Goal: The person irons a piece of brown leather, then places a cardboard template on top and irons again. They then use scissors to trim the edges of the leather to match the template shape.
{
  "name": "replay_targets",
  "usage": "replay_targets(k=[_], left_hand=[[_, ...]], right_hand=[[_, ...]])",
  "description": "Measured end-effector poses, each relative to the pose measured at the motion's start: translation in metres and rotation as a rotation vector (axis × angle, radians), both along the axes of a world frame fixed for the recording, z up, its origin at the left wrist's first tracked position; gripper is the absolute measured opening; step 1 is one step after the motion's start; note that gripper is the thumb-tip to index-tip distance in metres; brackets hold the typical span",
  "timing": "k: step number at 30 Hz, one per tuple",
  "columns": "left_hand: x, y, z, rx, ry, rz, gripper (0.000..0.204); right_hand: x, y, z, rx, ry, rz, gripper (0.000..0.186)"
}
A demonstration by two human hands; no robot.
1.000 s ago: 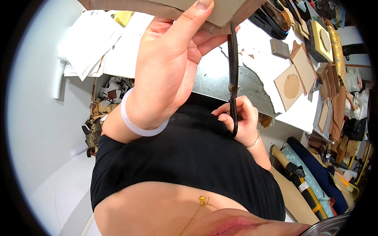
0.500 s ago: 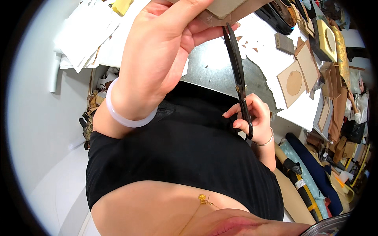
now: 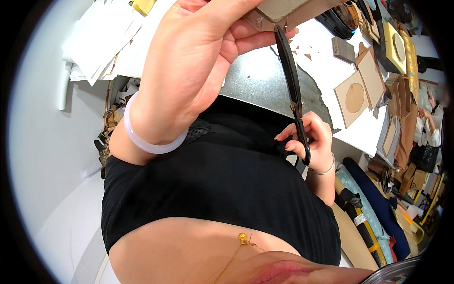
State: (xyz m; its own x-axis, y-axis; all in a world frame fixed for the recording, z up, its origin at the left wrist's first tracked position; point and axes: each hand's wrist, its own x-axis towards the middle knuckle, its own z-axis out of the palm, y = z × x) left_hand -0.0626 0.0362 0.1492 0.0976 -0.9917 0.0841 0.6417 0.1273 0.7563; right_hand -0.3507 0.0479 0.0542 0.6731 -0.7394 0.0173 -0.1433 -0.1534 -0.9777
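Observation:
A grey board piece with brown covering (image 3: 288,10) is raised at the top edge, gripped by my left hand (image 3: 184,71), which wears a pale bangle. My right hand (image 3: 314,139) has its fingers in the handles of long black scissors (image 3: 287,61). The scissor tips touch the brown covering at the board's lower corner, just beside my left fingers. Below them lies a metal plate (image 3: 260,85) on the white worktable (image 3: 362,135).
Paper sheets (image 3: 97,38) lie at the table's left. Board pieces (image 3: 344,99), a grey block (image 3: 343,49) and a yellow foam piece (image 3: 389,40) cover the right. Fabric rolls (image 3: 373,213) stand lower right. Another person's hand (image 3: 426,113) shows at the far right.
Both hands and the scissors have shifted: the left hand leftward, the scissor handles rightward, so the scissors are more slanted. The far person's arms have moved.

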Motion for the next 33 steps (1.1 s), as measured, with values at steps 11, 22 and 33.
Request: replay_targets(k=[11,22,33], left_hand=[[-0.006,0.003,0.014,0.069,0.028,-0.004,0.046],[-0.008,0.003,0.018,0.051,0.013,0.015,0.044],[-0.005,-0.007,0.01,-0.006,0.522,0.041,0.035]], right_hand=[[-0.006,-0.002,-0.001,-0.06,0.023,-0.004,0.045],[-0.002,0.003,0.002,-0.114,0.02,-0.069,0.041],[0.023,0.004,0.005,-0.344,0.094,-0.187,0.059]])
